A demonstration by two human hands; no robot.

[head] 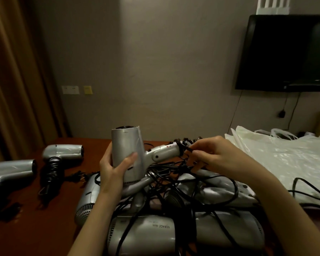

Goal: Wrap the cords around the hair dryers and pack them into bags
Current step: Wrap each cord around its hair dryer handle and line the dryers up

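While dryers (174, 209) unpacked, flat bags (277, 154).

leftmost dryer (11, 170) cut by left edge; television (284, 52) cut at right | heap's cords (174, 182) tangled, untraceable

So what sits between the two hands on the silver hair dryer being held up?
In the head view, its silver handle spans from the left hand on the silver hair dryer to the right hand winding black cord.
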